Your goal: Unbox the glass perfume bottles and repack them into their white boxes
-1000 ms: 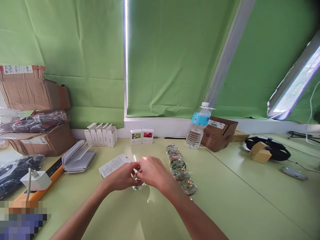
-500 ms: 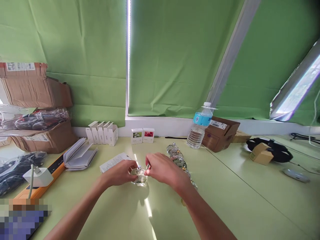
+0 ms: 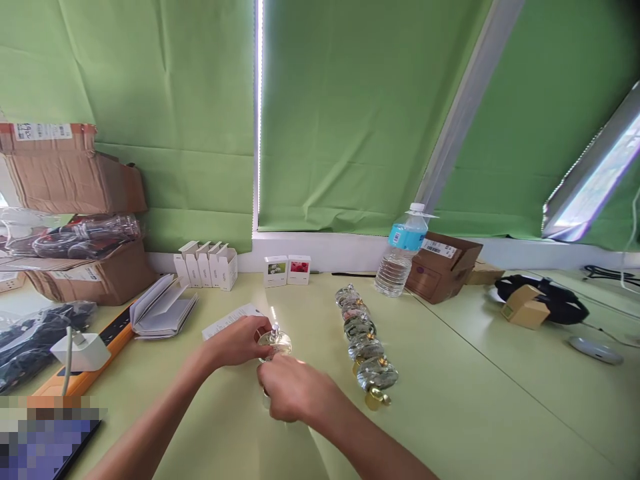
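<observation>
While the left hand grips a round glass bottle, the right hand is bent just in front

As observed from where I stand, the bottle appears upright on the bench, its silver neck pointing upward. Left thumb and fingers pinch it at its left side. The right fingers are curled inward, pressed around a small pale piece; only its edge shows, so I cannot identify it.

To the right of both hands, a row of similar glass bottles runs back across the bench on a slant, set close together. A gold cap lies at the near end, just beside the last of them.

Beyond the left wrist, a printed leaflet lies flat, partly covered. Farther back, two small white boxes with flower pictures stand side by side; to their left is a line of white cartons with raised flaps. A blue-labelled water bottle stands next to a brown cardboard box.
</observation>
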`<state>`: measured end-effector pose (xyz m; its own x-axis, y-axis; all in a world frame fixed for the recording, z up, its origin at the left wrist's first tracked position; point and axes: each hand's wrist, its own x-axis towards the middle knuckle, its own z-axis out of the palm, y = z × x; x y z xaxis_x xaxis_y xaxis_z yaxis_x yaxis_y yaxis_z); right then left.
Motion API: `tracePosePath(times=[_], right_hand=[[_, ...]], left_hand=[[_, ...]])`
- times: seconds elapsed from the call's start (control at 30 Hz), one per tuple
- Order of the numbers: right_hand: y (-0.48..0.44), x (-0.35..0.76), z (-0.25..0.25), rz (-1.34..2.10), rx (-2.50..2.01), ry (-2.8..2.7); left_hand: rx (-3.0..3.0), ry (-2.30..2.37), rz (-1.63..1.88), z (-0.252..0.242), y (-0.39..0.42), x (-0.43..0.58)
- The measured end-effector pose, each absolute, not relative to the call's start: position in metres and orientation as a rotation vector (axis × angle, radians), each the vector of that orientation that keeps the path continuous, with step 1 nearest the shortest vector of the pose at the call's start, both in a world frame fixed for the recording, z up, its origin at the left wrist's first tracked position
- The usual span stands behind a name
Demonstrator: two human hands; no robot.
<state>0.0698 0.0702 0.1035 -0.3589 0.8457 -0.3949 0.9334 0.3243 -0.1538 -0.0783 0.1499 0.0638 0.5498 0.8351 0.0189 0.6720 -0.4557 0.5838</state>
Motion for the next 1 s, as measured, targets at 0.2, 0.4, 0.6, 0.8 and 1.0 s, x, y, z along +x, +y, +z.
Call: tracePosePath(times=[0.2, 0.4, 0.6, 0.8, 1.0], right_hand=[[0.091, 0.103, 0.126, -0.485, 1.813, 2.556], [0.113, 0.102, 0.105, -0.32, 1.973, 2.826], [0.121, 0.099, 0.091, -0.34, 1.931, 2.829], [0.121, 0.104, 0.097, -0.349, 1.834, 2.874], [0.12, 0.105, 0.1, -0.322, 1.769, 2.847]], left_hand=[[2.252, 1.197, 0.434, 0.061, 0.152, -0.079], [2.246, 1.133, 0.422, 0.06, 0.15, -0.076], [2.208, 1.078, 0.426, 0.057, 0.152, -0.076], [2.19, 1.093, 0.389, 0.058, 0.151, -0.074], [2.202, 1.097, 0.374, 0.066, 0.146, -0.07]])
